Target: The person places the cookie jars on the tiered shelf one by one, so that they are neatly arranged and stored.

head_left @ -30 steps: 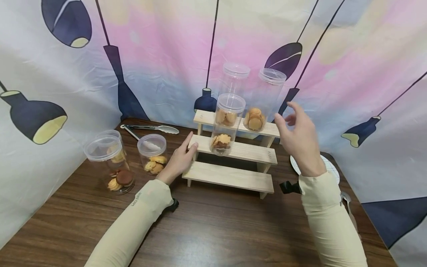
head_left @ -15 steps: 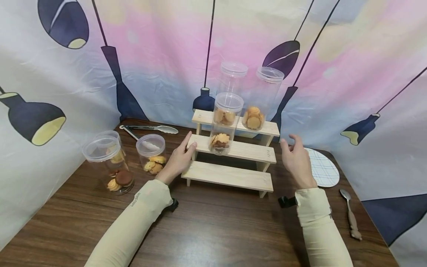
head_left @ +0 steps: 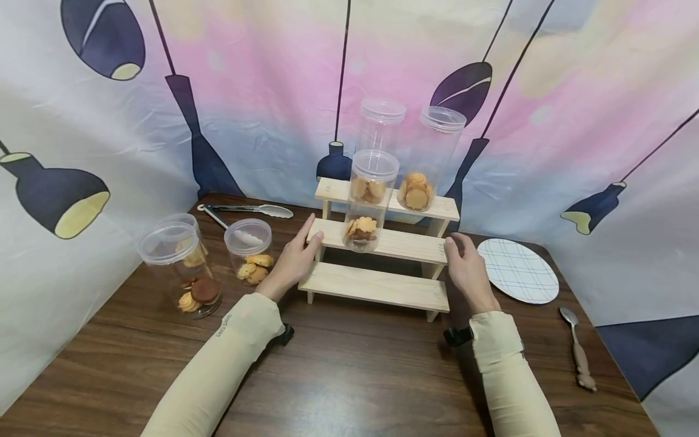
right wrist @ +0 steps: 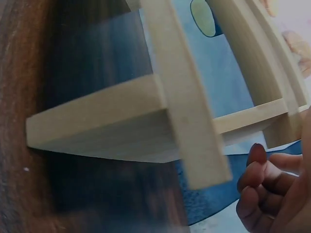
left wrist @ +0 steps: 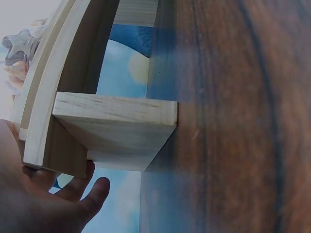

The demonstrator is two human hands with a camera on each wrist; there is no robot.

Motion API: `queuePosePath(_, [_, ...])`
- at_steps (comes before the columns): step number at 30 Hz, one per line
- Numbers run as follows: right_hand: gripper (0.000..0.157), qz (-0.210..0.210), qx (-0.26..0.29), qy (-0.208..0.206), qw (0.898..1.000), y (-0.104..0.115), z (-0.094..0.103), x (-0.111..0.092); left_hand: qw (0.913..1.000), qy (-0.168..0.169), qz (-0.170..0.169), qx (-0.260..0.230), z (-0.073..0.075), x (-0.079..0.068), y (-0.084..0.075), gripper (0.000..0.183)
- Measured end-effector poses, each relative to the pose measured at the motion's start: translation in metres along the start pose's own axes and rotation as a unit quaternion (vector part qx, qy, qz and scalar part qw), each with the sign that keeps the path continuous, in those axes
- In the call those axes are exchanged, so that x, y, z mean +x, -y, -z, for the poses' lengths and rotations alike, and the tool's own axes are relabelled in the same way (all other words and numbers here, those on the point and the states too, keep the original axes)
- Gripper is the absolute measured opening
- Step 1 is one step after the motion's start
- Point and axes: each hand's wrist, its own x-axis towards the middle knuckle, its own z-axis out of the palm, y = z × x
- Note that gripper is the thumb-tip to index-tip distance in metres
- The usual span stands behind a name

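A three-tier wooden display stand (head_left: pixel 377 291) stands on the dark table. My left hand (head_left: pixel 292 264) grips the left end of its middle tier, thumb on top; in the left wrist view the fingers (left wrist: pixel 97 194) curl below the board. At the other end my right hand (head_left: pixel 471 276) holds the same tier, its thumb over the edge and its fingers (right wrist: pixel 252 194) bent beside and under it. A clear lidded jar of cookies (head_left: pixel 360 232) rests on the middle tier. Two taller-standing cookie jars occupy the top tier, one at right (head_left: pixel 417 189), the other (head_left: pixel 382 130) partly hidden behind the front jar.
Left of the stand are a short cookie jar (head_left: pixel 250 255) and a taller jar (head_left: pixel 185 267) with another behind it. Tongs (head_left: pixel 240 209) lie at the back left. A round, checked white plate (head_left: pixel 519 271) and a spoon (head_left: pixel 577 352) lie at the right.
My right hand has come down from beside the top right jar and moved left onto the middle tier's right end. My left hand keeps its place on the stand.
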Motion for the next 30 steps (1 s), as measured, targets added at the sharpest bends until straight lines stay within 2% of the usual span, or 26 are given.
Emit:
queuePosePath(6, [0.068,-0.006,0.021,-0.006,1.000,-0.001,-0.005,0.002,1.0000,-0.002,-0.005,-0.003,0.001,0.001,-0.001,0.062])
queuePosePath(13, [0.060,0.007,0.049,-0.018,0.999,-0.005,-0.012,0.004,1.0000,-0.002,0.001,0.000,0.001,0.001,-0.001,0.063])
queuePosePath(19, [0.059,0.016,0.081,-0.020,0.996,-0.010,-0.017,0.001,1.0000,0.000,0.003,0.004,-0.001,-0.001,-0.001,0.063])
queuePosePath(30, [0.053,0.024,0.092,-0.032,0.995,-0.010,-0.019,0.006,0.9998,-0.008,-0.007,0.017,0.000,0.001,0.001,0.066])
